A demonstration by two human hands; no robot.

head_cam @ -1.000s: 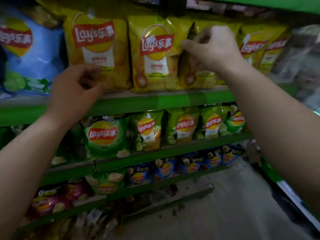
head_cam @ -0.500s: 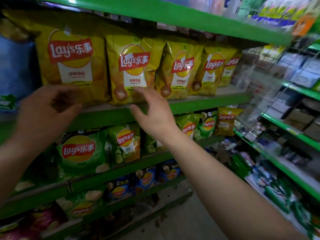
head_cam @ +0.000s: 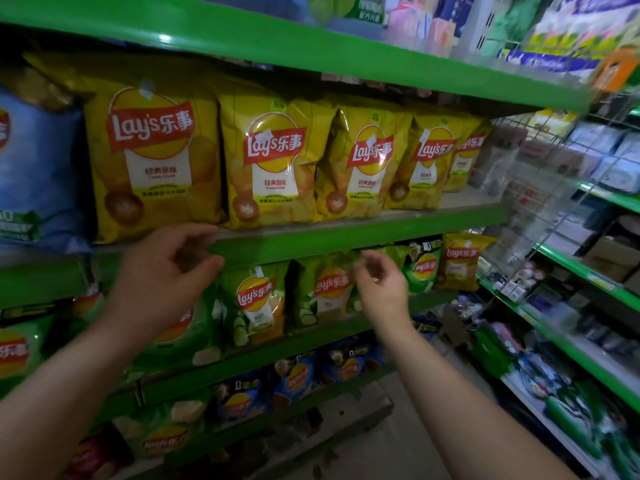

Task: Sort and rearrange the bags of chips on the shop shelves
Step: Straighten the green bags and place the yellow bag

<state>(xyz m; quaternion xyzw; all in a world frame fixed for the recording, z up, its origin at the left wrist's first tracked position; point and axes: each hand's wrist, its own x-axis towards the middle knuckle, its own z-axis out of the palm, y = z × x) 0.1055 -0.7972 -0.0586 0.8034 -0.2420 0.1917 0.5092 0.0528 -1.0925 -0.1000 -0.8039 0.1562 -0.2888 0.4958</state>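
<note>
Shelving: I see green shelves [head_cam: 346,237] spanning the frame.
Yellow chip bags [head_cam: 266,161]: upright row, upper centre shelf.
Green chip bags [head_cam: 256,303]: shelf below, centre.
Left hand [head_cam: 162,282]: centre-left, fingers loosely curled, empty.
Right hand [head_cam: 381,285]: centre, before green bags, loosely open, holding nothing.

I count five yellow bags [head_cam: 152,157] standing in a row on the shelf [head_cam: 346,233] across the middle of the frame, and one blue bag [head_cam: 38,168] at the far left edge. Below, four green bags [head_cam: 258,303] show, with a sixth yellow bag [head_cam: 459,261] at their right end. Two hands: left hand [head_cam: 162,275], right hand [head_cam: 381,282].
</note>
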